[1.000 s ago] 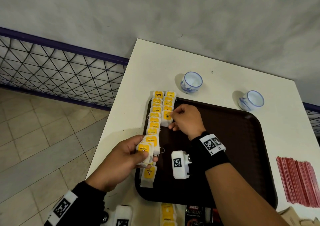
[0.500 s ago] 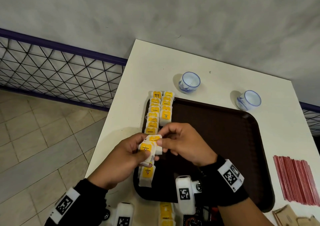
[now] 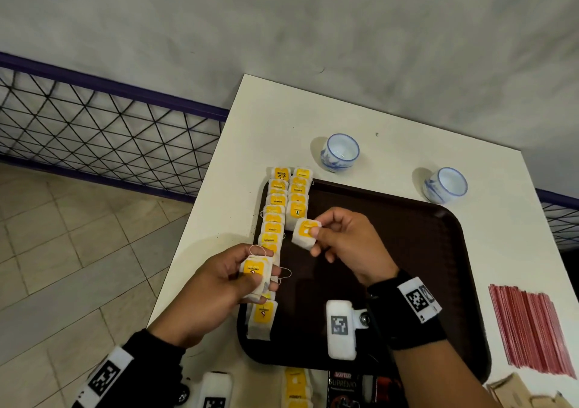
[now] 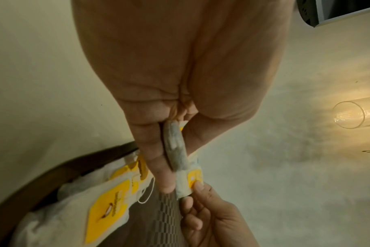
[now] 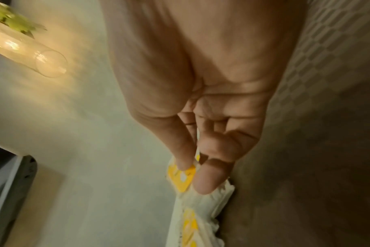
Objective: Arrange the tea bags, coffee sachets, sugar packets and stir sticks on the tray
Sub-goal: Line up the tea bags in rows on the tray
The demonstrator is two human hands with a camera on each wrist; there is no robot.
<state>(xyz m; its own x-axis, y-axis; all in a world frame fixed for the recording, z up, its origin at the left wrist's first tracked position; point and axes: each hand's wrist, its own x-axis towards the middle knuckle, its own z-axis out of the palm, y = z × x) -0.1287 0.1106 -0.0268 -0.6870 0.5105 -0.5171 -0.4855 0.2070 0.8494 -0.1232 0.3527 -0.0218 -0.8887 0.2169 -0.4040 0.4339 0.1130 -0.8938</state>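
Worktop (image 3: 282, 119): off-white, smooth, squared corner against a mottled grey wall.

Tray (image 3: 423, 251): dark brown plastic, rectangular with rounded corners and a raised rim, lying flat on the worktop.

Tea bags, laid (image 3: 277, 207): soft white paper pouches with square yellow tags, overlapped like shingles in two columns along the tray's left edge; the left column is the longer, and the topmost bags overhang the far rim. One more bag (image 3: 261, 320) lies at the near end of the left column.

Left hand (image 3: 216, 285): fingers and thumb curled around a small stack of tea bags (image 3: 255, 274), thin white string loops sticking out above and to the right.

Right hand (image 3: 347, 245): thumb and forefinger pinching a single tea bag (image 3: 304, 232) by its yellow tag, held above the tray just below the shorter right column; other fingers loosely curled.

Stir sticks (image 3: 529, 329): thin, straight, red, packed side by side in a flat sheet on the worktop right of the tray.

Cups: two small round white ones with blue pattern, one (image 3: 340, 152) beyond the tray's far left corner, one (image 3: 445, 185) beyond its far edge.

Coffee sachet (image 3: 343, 385): dark glossy packet at the tray's near edge, partly cut off.
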